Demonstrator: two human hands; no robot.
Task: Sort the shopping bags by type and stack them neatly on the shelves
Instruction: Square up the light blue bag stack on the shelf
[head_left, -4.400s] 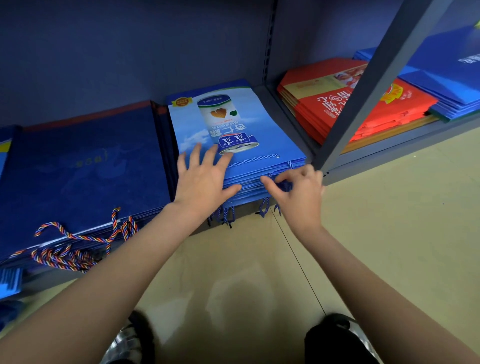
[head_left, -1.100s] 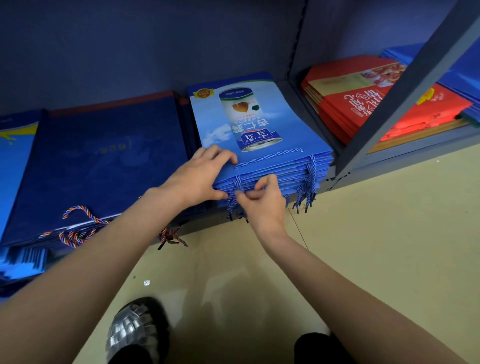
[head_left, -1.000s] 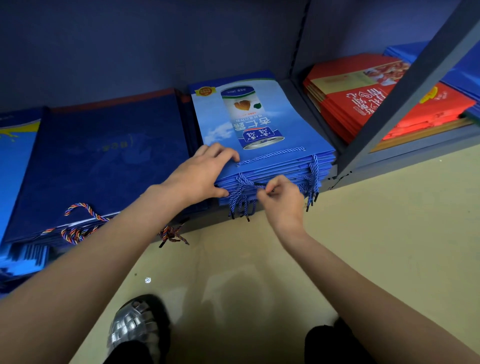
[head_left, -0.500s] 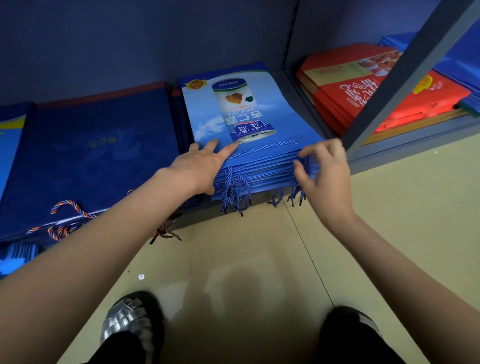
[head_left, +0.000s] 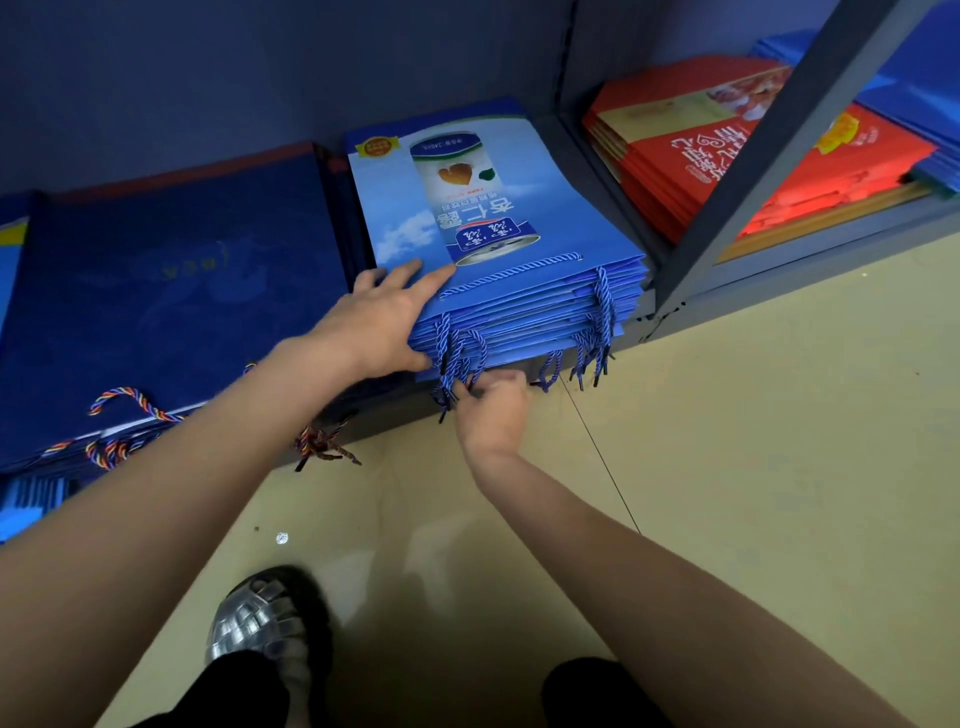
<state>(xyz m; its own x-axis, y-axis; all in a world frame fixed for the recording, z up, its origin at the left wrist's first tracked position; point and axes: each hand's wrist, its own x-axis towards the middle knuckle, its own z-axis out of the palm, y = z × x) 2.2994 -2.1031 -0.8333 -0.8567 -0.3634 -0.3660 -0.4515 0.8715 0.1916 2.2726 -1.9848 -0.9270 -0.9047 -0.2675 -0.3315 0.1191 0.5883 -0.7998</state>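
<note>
Our light-blue paper bag stack (head_left: 524, 306) lies flat on the bottom shelf (head_left: 769, 270). Our left hand (head_left: 379, 322) presses it with straight fingers; our right hand (head_left: 493, 405) pinches dangling rope handles (head_left: 457, 353). The glossy sheets likely slide, so we'd grip the stack's edges.

Single view: head camera, wide-angle. You look forward and steeply down, close to the lowest shelf (head_left: 810, 270) and floor (head_left: 753, 467), your forearms reaching in from the bottom edge. No second view.
</note>
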